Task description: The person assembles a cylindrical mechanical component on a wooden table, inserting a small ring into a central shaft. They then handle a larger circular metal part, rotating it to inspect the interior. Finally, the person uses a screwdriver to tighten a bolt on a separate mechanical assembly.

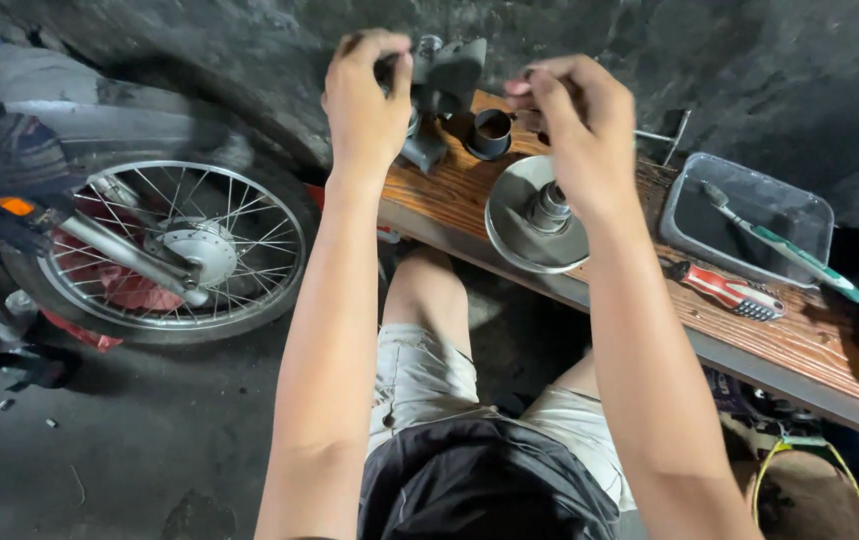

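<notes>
Left hand (367, 100) is gripping a dark grey metal part (442, 90) at upper centre of the frame, fingers curled tight around its left side, holding it just above the wooden bench (810, 345). Right hand (578, 120) is hovering right of it, fingertips pinched narrow; can't tell if anything small is between them. The part is looking like a cast piece with angular lugs: probably heavy for its size, rigid, likely greasy, so slippery. Best hold is around the thick body, not the thin edges. Directly below the right hand a round metal pulley disc (535, 215) with a centre hub is sitting on the bench; a short dark cylinder (491, 133) is standing just beside the held part. Further right, a clear plastic tray (750, 215) is carrying a green-and-white toothbrush (785, 245), and a red-handled screwdriver (730, 290) is lying near it. A spoked motorcycle wheel (185, 250) is filling the left of the frame, well apart from the bench.
</notes>
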